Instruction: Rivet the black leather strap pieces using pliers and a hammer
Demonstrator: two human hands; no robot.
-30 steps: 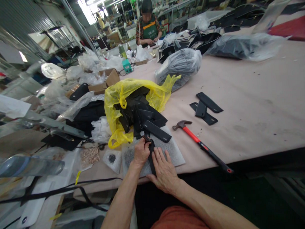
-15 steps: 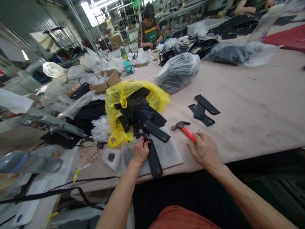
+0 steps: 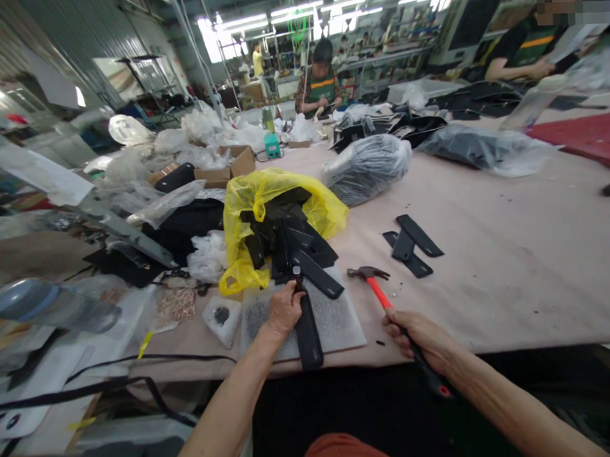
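Observation:
My left hand is closed around a short metal-topped punch, which stands upright over the upper end of a long black strip. That strip lies on a pale, speckled slab near the table's front edge. In my right hand is a claw hammer with an orange-red and black handle. My fingers wrap the handle, and the hammer's head points away from me, right of the slab. More black strips spill from a yellow plastic bag just beyond my left hand.
Several black pieces lie right of the bag. Behind it rests a clear bag of dark goods. A small white block sits left of the slab. A metal post and plastic bottle stand left. Co-workers sit across the table.
My right hand has closed round the hammer's handle and drawn it nearer, turning the head. The left hand still holds the punch over the strip. The view has tilted upward a little.

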